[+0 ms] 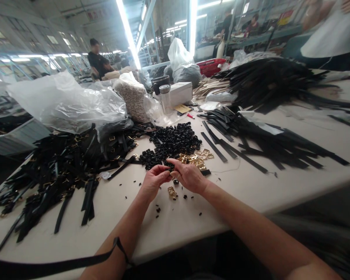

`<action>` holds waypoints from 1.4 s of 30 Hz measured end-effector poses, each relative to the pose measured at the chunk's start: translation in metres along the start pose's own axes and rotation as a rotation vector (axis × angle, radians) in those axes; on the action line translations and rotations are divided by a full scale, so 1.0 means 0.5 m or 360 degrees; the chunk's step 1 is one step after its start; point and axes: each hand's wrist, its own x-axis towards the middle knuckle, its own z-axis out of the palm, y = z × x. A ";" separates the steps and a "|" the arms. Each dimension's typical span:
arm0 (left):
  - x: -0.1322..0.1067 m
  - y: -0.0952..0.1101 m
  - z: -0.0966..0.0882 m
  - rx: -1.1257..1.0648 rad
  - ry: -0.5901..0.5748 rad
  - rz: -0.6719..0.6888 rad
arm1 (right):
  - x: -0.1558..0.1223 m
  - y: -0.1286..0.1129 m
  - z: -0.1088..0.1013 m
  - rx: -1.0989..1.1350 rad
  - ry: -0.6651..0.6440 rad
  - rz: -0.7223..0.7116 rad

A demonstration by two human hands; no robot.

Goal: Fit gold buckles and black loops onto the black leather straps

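My left hand point(154, 179) and my right hand point(187, 175) meet over the table point(251, 186), fingertips pinched together on a small black piece I cannot make out clearly. Just beyond them lies a heap of black loops point(172, 144) and a small pile of gold buckles point(196, 159). A single gold buckle point(172, 191) rests on the table under my hands. A black strap point(76, 264) hangs over my left forearm.
Finished black straps with gold buckles point(61, 171) are piled at the left. Plain black strips point(268, 140) spread at the right. Clear plastic bags point(67, 101), a steel flask point(165, 98) and a white box point(181, 92) stand behind. Other people work in the background.
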 end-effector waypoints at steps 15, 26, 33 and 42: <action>0.004 0.002 -0.014 0.0229 0.0042 0.0167 | 0.010 0.021 -0.006 -0.0141 -0.0031 -0.0153; -0.027 0.023 -0.045 0.1402 -0.0366 0.0364 | 0.012 0.036 -0.031 -0.0355 0.0088 -0.0059; -0.029 0.011 -0.032 0.1548 -0.0492 0.0289 | 0.011 0.034 -0.023 -0.0386 0.0044 -0.0021; -0.020 -0.009 -0.029 0.1102 -0.0383 0.0126 | 0.013 0.033 -0.023 -0.0253 0.0049 0.0008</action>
